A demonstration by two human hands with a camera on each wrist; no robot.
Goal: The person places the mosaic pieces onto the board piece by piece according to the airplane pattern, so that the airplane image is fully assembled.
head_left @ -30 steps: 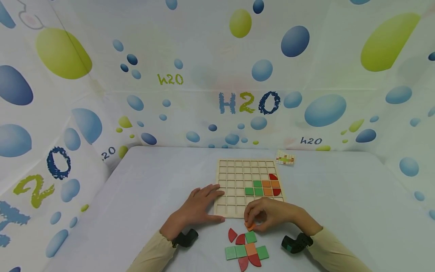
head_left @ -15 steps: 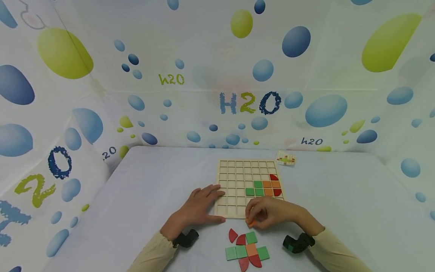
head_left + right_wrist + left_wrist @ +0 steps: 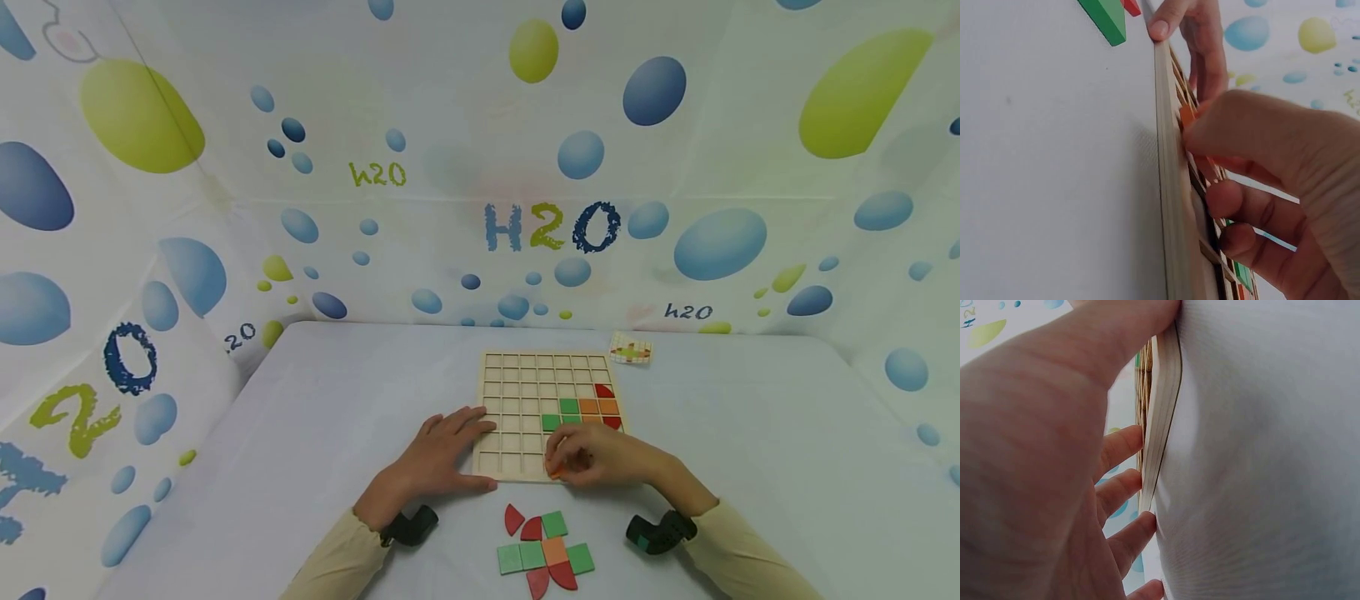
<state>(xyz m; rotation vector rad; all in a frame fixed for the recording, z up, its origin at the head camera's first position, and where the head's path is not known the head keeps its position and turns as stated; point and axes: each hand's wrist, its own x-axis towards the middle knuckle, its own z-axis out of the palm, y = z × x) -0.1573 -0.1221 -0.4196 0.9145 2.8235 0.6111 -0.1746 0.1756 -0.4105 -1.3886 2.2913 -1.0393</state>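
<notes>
A wooden grid board (image 3: 512,376) lies on the white-covered table. My left hand (image 3: 435,457) rests along its left side with fingers spread; in the left wrist view the fingertips (image 3: 1127,482) touch the board's edge. Over the front row of cells, my right hand (image 3: 600,455) pinches an orange square tile (image 3: 1187,117) between thumb and fingers. Most of that tile is hidden by the hand. Green tiles (image 3: 568,406), orange tiles (image 3: 588,406) and a red quarter-round tile (image 3: 603,390) sit in cells on the board's right half.
Loose tiles lie in front of the board: a red quarter-round tile (image 3: 513,519), a green square (image 3: 553,523), an orange square (image 3: 554,550) and several others. A small pattern card (image 3: 631,349) lies past the board's back right corner. A printed cloth (image 3: 450,250) hangs behind.
My right hand has moved away from me with the orange tile, from just before the board's front edge to over its front row. The left hand has stayed in place.
</notes>
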